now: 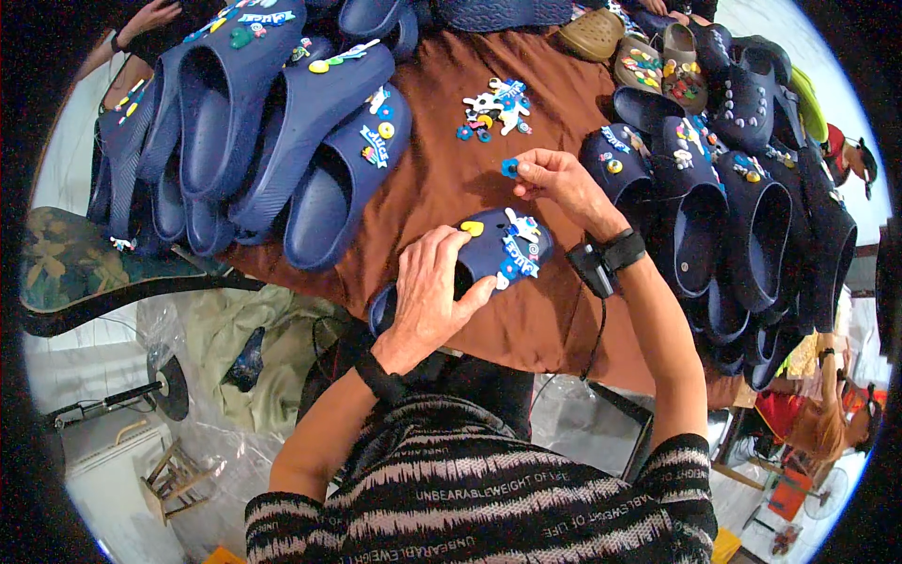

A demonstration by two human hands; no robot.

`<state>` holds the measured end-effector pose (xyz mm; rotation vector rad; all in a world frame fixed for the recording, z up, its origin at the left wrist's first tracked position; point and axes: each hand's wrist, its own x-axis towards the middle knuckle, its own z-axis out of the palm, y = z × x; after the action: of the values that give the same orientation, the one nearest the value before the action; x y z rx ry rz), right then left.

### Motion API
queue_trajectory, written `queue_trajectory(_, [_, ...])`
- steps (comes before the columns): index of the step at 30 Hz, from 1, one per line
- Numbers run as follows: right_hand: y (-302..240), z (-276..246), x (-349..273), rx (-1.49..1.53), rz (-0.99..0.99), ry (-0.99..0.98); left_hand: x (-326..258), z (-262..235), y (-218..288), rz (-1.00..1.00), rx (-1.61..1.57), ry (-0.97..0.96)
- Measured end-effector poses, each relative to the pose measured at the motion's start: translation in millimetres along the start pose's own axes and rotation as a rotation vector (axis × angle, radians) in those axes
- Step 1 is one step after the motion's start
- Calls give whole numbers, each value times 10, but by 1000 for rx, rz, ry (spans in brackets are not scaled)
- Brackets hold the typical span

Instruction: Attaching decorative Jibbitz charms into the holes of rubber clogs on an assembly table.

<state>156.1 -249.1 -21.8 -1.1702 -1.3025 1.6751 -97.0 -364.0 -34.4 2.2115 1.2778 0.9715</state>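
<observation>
On the brown cloth table (442, 188), my left hand (427, 287) clamps the smooth navy foam clog (489, 258), while my right hand (554, 179) pinches a small round blue charm (509, 167) just above it.

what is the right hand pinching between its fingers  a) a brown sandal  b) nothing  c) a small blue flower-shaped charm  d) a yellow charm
c: the right hand pinches a small blue flower-shaped charm at its fingertips above the brown cloth, while the left hand grips the navy clog that already carries a yellow charm.
</observation>
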Motion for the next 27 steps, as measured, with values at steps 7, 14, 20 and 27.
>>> queue_trajectory(7, [-98, 288, -201, -522, -145, 99, -11, -10, -4, -30, 2, -4])
queue_trajectory(14, [-48, 428, -310, -1121, -568, 19, -10, 1, -5, -19, -5, -1])
queue_trajectory(20, [-62, 448, -365, -1292, -541, -65, -15, 16, -21, -13, 14, 13])
queue_trajectory(27, [-242, 547, -451, -1594, -450, -135, -23, 10, -26, -27, 18, -12])
